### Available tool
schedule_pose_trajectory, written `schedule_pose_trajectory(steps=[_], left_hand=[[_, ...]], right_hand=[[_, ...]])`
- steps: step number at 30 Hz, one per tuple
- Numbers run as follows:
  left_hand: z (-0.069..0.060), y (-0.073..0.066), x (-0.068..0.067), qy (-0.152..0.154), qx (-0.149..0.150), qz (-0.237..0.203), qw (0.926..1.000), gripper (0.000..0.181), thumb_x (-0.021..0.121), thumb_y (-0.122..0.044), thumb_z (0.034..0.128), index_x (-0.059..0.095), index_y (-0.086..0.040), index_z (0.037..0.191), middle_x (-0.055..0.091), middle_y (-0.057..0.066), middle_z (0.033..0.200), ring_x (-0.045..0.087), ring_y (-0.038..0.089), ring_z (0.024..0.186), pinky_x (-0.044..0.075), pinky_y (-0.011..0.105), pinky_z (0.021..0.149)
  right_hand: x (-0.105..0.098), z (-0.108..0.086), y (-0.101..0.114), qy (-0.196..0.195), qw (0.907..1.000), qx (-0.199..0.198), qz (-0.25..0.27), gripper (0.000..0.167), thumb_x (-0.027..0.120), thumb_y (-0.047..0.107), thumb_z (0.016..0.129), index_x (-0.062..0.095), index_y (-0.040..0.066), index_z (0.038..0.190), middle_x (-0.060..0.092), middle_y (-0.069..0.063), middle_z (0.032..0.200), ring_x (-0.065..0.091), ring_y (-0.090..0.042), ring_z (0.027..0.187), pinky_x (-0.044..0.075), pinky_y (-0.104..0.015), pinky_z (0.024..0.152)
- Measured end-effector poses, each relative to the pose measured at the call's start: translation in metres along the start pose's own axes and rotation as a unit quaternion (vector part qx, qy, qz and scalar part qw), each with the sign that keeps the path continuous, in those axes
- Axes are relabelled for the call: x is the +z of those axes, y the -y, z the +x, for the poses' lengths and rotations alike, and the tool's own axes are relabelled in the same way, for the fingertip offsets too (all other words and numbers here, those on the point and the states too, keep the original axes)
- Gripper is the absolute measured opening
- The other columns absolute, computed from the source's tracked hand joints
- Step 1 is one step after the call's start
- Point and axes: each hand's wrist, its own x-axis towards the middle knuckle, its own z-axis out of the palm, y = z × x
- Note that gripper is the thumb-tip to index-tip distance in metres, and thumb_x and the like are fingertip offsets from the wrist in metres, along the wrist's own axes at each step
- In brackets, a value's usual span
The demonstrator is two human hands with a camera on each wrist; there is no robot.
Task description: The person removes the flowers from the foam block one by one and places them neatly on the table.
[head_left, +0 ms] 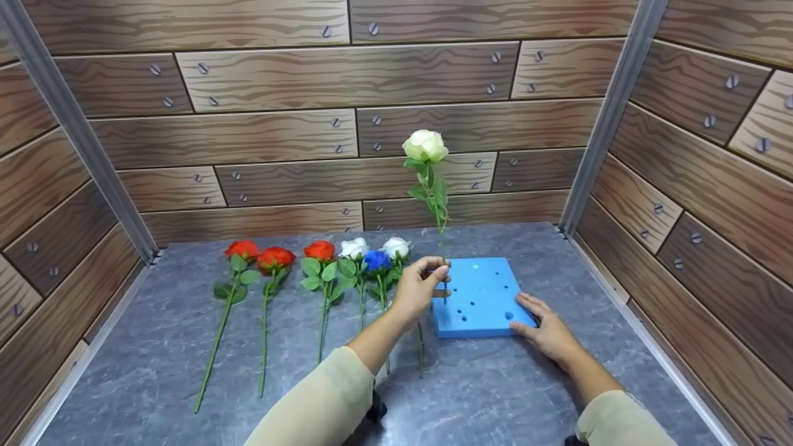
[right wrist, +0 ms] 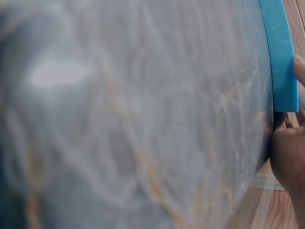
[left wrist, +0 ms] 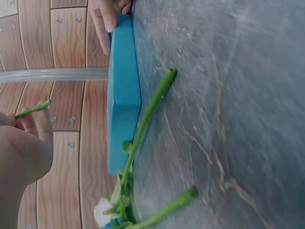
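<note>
My left hand pinches the stem of a pale cream rose near its lower end, holding it upright above the left part of a blue foam block. In the left wrist view the cut end of that stem pokes out free beyond the fingers. Several holes dot the block's top. At the block's front right corner, my right hand grips it between thumb and fingers; the right wrist view shows the thumb against its side.
Left of the block lie several artificial roses on the grey marbled table: red ones, white ones and a blue one. Their stems point toward me. Wood-patterned panels enclose the back and sides.
</note>
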Motion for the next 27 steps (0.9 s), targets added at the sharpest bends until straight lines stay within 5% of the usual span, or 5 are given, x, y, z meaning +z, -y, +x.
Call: schedule_pose_trajectory(steps=[9,16,21,27], left_hand=[[-0.010,0.001,-0.018,-0.015,0.000,0.001,0.9999,0.021,0.063,-0.015,0.1108,0.070,-0.003,0.126,0.072,0.008,0.121,0.072,0.032,0.113,0.070,0.036,0.085],[-0.017,-0.001,-0.031,-0.025,0.025,0.028,0.9990,0.021,0.061,-0.011,0.1113,0.065,0.002,0.128,0.069,0.015,0.120,0.070,0.021,0.102,0.070,0.045,0.091],[-0.027,-0.007,-0.042,-0.024,0.011,0.041,0.9988,0.020,0.058,-0.012,0.1126,0.066,-0.007,0.130,0.065,0.008,0.110,0.065,0.014,0.097,0.069,0.044,0.092],[-0.038,-0.010,-0.057,-0.010,-0.001,0.039,0.9992,0.025,0.056,-0.010,0.1130,0.063,-0.007,0.137,0.062,0.015,0.116,0.064,0.016,0.098,0.069,0.046,0.091]], right_hand=[[0.000,0.001,0.000,0.006,1.0000,-0.005,-0.003,0.080,0.078,0.025,0.101,0.039,-0.002,0.165,0.025,-0.022,0.179,0.012,-0.048,0.168,0.012,-0.064,0.139],[-0.002,0.001,0.000,0.005,1.0000,-0.001,-0.005,0.081,0.078,0.027,0.101,0.039,-0.001,0.166,0.024,-0.022,0.179,0.011,-0.049,0.168,0.011,-0.066,0.138],[-0.002,0.002,0.000,0.013,0.9999,0.007,-0.009,0.082,0.078,0.029,0.102,0.037,0.001,0.167,0.023,-0.021,0.179,0.010,-0.049,0.168,0.010,-0.066,0.138],[-0.001,0.002,0.000,0.016,0.9998,0.009,-0.010,0.082,0.078,0.029,0.102,0.036,0.001,0.167,0.022,-0.022,0.179,0.010,-0.050,0.168,0.010,-0.066,0.138]])
